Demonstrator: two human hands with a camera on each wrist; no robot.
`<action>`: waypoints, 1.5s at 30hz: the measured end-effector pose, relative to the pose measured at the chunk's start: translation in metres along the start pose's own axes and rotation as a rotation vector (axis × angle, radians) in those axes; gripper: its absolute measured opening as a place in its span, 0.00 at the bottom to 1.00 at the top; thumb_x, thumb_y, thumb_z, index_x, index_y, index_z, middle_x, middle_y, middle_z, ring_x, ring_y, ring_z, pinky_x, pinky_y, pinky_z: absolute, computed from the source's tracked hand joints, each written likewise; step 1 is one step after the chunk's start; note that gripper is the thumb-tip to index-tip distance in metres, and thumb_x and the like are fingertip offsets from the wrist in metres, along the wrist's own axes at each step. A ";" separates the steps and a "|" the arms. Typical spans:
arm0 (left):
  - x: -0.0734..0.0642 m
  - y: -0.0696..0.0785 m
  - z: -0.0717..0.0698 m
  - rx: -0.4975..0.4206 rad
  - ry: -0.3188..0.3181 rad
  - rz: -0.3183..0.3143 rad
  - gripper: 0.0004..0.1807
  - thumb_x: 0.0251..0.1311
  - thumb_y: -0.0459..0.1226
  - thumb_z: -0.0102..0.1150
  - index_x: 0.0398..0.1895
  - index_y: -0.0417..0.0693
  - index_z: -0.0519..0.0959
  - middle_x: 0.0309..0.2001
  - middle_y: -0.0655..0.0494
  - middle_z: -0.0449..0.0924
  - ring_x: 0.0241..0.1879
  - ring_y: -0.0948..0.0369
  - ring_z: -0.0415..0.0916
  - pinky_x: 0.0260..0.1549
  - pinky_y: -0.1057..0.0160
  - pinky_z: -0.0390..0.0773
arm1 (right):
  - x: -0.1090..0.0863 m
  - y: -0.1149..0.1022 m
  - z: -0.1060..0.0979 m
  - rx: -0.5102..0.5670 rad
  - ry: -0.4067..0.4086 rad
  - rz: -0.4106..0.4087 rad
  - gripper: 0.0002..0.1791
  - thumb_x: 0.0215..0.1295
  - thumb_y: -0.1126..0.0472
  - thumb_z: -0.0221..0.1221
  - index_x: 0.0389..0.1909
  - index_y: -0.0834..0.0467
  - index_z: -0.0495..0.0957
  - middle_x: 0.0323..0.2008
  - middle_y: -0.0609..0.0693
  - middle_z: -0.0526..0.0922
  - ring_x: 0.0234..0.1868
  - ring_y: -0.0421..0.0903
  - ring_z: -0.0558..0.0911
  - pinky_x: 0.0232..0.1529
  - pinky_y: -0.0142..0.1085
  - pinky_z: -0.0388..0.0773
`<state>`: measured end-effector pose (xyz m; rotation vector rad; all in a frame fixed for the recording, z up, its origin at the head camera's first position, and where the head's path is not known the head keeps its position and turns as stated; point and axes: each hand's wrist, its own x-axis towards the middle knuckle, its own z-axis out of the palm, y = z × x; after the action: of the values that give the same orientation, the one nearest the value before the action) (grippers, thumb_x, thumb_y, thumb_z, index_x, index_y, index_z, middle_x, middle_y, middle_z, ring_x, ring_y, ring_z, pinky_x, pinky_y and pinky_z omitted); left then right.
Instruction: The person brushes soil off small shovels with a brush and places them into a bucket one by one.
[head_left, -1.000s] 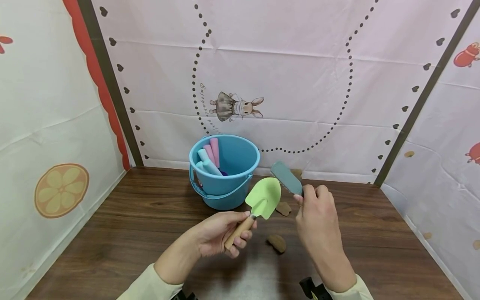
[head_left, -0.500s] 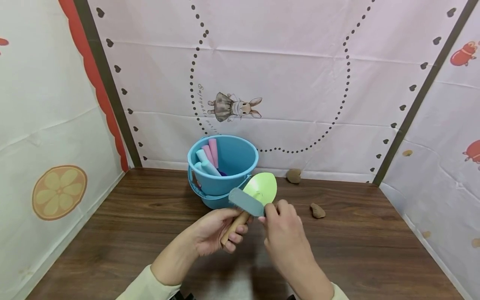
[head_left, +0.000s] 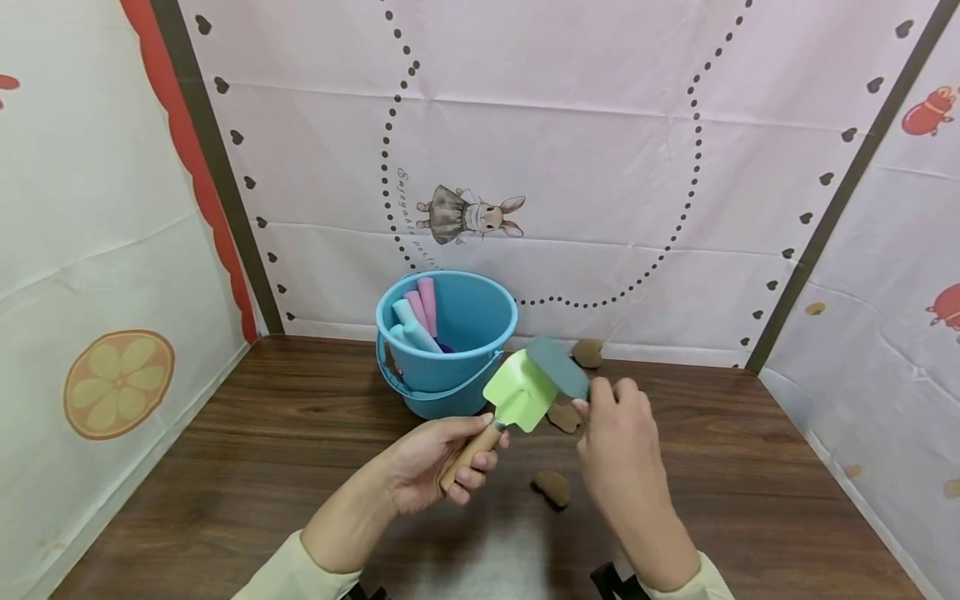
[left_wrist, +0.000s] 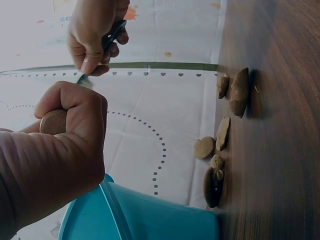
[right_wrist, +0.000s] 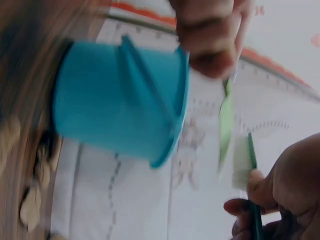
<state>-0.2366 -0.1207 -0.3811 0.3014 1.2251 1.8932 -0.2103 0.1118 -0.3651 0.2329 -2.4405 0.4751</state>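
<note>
My left hand [head_left: 431, 467] grips the wooden handle of a small garden trowel [head_left: 522, 392], its light green blade tilted up toward the back right. In my right hand [head_left: 622, 446] is a brush with a grey-green back [head_left: 557, 367], pinched by its handle. The brush head overlaps the right edge of the trowel blade in the head view. Pale bristles [right_wrist: 242, 160] show in the right wrist view, pointing toward the blade [right_wrist: 226, 127]. The left wrist view shows the handle's round butt end [left_wrist: 53, 122] inside the curled left fingers.
A blue bucket [head_left: 450, 390] stands at the back behind the trowel, with several pink and light blue handles [head_left: 427, 304] inside. Brown stones lie on the wooden table, one [head_left: 552, 488] between the hands and another [head_left: 587, 352] by the back wall. Printed cloth walls enclose the table.
The brush swept left across the trowel to its neck, then came back right to the blade's edge. The left hand stays nearly in place, the trowel turning slightly.
</note>
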 end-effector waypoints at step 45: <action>-0.005 0.002 0.005 0.085 0.136 0.013 0.18 0.78 0.49 0.39 0.46 0.43 0.71 0.25 0.59 0.65 0.18 0.68 0.57 0.15 0.73 0.60 | -0.011 -0.022 -0.003 -0.046 -0.019 -0.118 0.11 0.66 0.59 0.65 0.34 0.60 0.73 0.27 0.52 0.67 0.28 0.52 0.70 0.26 0.42 0.63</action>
<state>-0.2320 -0.1217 -0.3757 0.2285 1.3996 1.9013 -0.1937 0.0937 -0.3636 0.3613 -2.4365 0.3659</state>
